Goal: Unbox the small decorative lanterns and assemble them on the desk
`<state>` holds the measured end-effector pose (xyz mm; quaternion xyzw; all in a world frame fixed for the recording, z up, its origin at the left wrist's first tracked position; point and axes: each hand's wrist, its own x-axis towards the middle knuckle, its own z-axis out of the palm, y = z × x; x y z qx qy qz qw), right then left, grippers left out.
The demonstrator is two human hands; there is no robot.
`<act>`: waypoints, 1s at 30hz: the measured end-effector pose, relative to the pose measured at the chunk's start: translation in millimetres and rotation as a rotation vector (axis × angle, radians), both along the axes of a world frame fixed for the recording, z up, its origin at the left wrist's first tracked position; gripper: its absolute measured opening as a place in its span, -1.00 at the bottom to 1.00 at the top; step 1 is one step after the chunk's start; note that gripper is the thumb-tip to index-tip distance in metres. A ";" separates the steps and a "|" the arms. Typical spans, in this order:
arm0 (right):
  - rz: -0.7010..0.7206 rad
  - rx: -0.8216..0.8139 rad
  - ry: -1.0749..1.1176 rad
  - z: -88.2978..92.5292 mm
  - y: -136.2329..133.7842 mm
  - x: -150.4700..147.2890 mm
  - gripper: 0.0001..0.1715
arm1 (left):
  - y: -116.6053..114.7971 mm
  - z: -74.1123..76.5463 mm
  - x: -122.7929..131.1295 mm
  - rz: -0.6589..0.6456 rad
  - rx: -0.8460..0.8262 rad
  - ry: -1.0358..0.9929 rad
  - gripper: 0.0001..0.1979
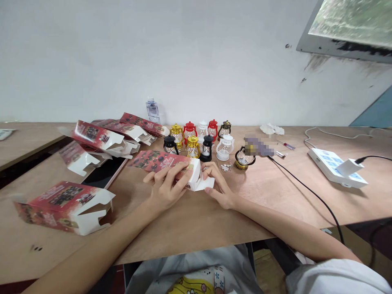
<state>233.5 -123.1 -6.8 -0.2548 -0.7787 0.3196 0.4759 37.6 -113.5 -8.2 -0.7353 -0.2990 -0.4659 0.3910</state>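
A red printed cardboard box point(152, 159) lies on its side in front of me, its white flaps toward the right. My left hand point(168, 184) is wrapped over the box near its flap end, fingers on the top face. At that end, my right hand point(221, 188) pinches a white flap point(204, 184) between thumb and fingers. What is inside the box is hidden. Just behind stand small lanterns in two rows, among them a gold lantern point(193, 147), a black lantern point(207, 148) and a white lantern point(226, 148). A bronze lantern point(241, 163) sits tilted to the right.
Several open red boxes point(65, 206) lie at the left, some over a dark flat panel point(105, 173). A water bottle point(152, 111) stands by the wall. Rightward are a blurred-out phone-like object point(259, 147), a screwdriver point(287, 145), crumpled tissue point(272, 129) and a white power strip point(333, 166) with cables.
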 end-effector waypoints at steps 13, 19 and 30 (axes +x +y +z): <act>0.330 -0.738 0.508 1.9 2.8 -9.6 -0.73 | -3.4 9.1 -2.1 0.128 0.203 0.217 -0.72; 0.347 -0.748 0.603 4.1 5.5 -5.1 -0.77 | -1.6 20.9 -6.2 0.107 0.162 0.229 -0.69; 0.328 -0.590 0.488 12.0 -3.1 -2.1 -0.62 | -25.2 60.4 -28.2 -0.134 -0.041 0.271 -0.79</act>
